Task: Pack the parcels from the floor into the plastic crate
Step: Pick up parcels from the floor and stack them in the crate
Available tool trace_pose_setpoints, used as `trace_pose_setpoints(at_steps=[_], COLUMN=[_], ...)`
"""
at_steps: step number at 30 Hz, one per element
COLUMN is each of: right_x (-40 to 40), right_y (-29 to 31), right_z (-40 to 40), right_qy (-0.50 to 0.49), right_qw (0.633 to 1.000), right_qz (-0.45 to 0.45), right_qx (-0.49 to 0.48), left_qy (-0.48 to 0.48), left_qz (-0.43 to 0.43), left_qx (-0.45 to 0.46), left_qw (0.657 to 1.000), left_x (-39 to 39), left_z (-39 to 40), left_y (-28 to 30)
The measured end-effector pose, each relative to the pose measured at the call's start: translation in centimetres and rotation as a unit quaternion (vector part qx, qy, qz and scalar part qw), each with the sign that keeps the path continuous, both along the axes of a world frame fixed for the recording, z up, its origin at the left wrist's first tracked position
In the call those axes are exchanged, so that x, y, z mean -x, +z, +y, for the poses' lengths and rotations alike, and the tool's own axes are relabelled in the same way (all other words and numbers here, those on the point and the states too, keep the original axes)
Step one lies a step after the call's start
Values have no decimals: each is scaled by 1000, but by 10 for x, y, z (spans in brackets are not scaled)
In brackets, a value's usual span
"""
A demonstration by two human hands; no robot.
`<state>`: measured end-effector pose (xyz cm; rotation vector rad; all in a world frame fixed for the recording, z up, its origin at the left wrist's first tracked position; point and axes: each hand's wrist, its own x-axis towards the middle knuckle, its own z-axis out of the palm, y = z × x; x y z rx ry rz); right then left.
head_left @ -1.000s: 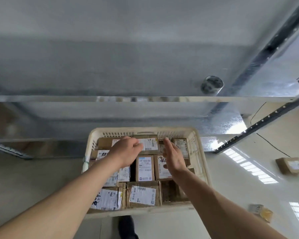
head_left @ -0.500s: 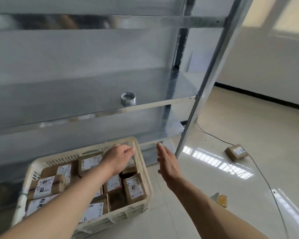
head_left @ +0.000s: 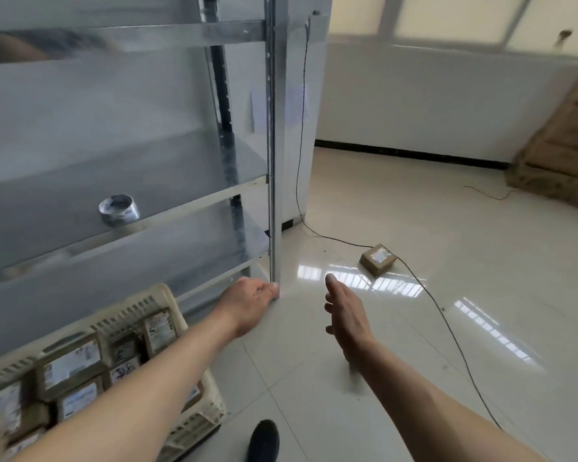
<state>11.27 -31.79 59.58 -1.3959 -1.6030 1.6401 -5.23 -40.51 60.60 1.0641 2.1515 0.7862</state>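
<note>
A cream plastic crate stands on the floor at the lower left, filled with several brown labelled parcels. One brown parcel with a white label lies on the shiny floor to the right of the shelf post. My left hand hangs past the crate's right end, near the foot of the post, fingers loosely curled and holding nothing. My right hand is stretched out flat with straight fingers, pointing towards the floor parcel and well short of it.
A metal shelf rack rises on the left, with a roll of tape on one shelf. A thin black cable runs across the floor beside the parcel. Stacked cardboard leans at the far right. My shoe shows at the bottom.
Both hands have left the crate and swung right over the floor. My view has turned right, so the crate slid to the lower left and the floor parcel came nearer the middle.
</note>
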Motion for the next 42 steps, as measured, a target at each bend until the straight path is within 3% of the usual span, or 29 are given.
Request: trace_pose_setpoints(at_steps=[22, 33, 42], right_x=[-81, -135, -170], right_y=[-69, -135, -215], right_z=[242, 368, 451], right_qy=[-181, -94, -29], right_qw=[978, 982, 976], right_qz=[-47, -41, -106], right_qx=[96, 160, 189], left_qy=[-133, -42, 2], left_qz=[-47, -46, -88], left_qx=[86, 136, 212], left_qw=[986, 989, 973], left_x=[-48, -111, -158], left_z=[289, 388, 445], left_y=[-78, -114, -192])
